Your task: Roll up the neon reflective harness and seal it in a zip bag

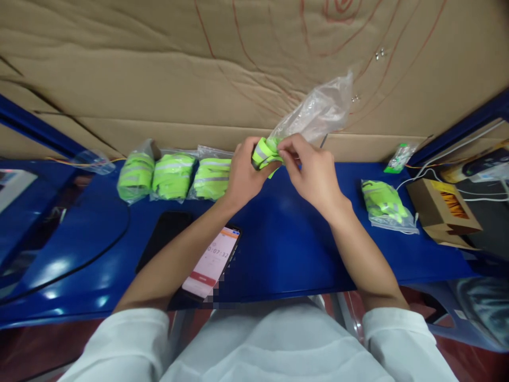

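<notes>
Blue worktop before us: three bagged vests lie done; our left hand grips a rolled vest, right hand pinching its bag open.

The left forearm hides part of the phone, whose lower corner is blurred.
</notes>
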A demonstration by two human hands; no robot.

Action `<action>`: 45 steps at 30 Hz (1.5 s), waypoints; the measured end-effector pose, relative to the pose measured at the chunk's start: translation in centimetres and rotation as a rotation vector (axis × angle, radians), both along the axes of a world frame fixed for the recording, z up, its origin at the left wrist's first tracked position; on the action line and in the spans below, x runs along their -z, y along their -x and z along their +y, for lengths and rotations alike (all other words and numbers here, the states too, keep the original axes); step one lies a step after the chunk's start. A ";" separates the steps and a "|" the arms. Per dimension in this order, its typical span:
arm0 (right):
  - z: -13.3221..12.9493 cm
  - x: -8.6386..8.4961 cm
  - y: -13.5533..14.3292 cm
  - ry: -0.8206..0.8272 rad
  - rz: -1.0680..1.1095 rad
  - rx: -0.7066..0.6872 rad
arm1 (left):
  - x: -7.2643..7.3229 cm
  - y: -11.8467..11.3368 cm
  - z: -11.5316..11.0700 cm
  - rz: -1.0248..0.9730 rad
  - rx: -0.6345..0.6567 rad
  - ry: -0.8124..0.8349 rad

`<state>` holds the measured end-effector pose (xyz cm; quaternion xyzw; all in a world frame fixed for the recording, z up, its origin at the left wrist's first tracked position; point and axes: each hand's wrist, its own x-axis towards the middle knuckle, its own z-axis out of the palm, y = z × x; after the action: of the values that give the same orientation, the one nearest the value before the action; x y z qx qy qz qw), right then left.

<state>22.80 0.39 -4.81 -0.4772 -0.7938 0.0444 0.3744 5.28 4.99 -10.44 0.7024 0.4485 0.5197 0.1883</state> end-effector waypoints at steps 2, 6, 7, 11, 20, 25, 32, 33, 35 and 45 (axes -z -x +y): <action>0.0 -0.1 -0.3 0.004 0.064 -0.021 | 0.0 0.2 0.0 0.092 -0.024 -0.084; 0.0 -0.1 -0.4 -0.017 0.143 -0.017 | 0.1 0.7 0.2 0.217 0.083 -0.199; 0.0 -0.1 -0.3 -0.031 0.154 0.003 | 0.2 0.8 0.2 0.240 0.109 -0.220; 0.1 0.1 -0.2 -0.081 0.179 0.092 | 0.3 0.9 -0.2 0.381 0.155 -0.219; -0.2 -1.3 -1.3 -0.067 -0.082 -0.052 | 0.3 0.4 -0.3 0.129 0.275 -0.025; -0.4 -1.5 -1.2 -0.087 -0.180 -0.143 | -0.7 0.5 -0.1 0.110 0.293 -0.057; -0.6 -0.7 0.2 -0.193 -0.311 -0.028 | -1.3 0.6 -0.1 -0.091 0.267 0.117; -0.6 -0.5 0.4 -0.216 -0.322 -0.017 | -1.3 0.5 -0.1 -0.106 0.238 0.142; -0.5 0.0 0.9 -0.265 -0.332 0.019 | -1.2 0.4 -0.1 -0.116 0.190 0.186; -0.1 1.8 2.3 -0.286 -0.280 -0.032 | -0.9 -0.2 0.0 -0.514 0.299 0.429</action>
<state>20.50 0.31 -6.62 -0.4078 -0.8439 -0.1297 0.3237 5.47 4.99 -9.50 0.5513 0.3776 0.5400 0.5117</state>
